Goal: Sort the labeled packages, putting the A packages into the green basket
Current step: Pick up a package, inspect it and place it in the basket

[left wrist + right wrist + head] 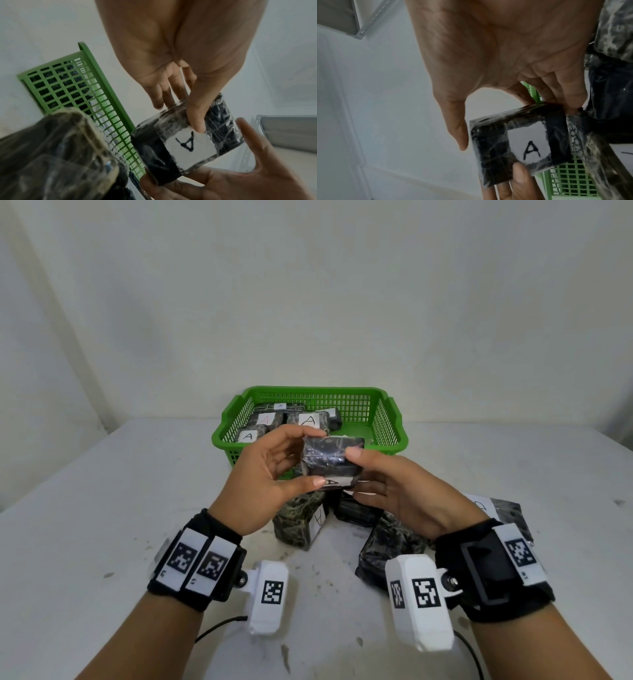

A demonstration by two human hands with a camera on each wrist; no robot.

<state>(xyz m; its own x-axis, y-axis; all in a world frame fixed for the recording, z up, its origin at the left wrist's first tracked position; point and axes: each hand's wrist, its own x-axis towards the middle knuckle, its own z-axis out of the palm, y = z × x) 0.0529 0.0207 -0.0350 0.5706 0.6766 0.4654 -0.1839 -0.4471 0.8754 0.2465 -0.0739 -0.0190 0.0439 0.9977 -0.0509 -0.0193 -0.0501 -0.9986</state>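
A white tabletop (pixel 137 508), marked with small dark scuffs and specks, runs back to a plain pale wall (pixel 308 302). Thin black cables (pixel 219 626) trail across its near edge. In the wrist views, a grey metal shelf frame (pixel 288 132) stands against the wall.

packages (pixel 301 419) crowd the left half of the green basket (pixel 394 419), while its right half is open floor. more wrapped packages (pixel 383 546) clutter the counter (pixel 102 508) just before the basket; counter to either side lies open.
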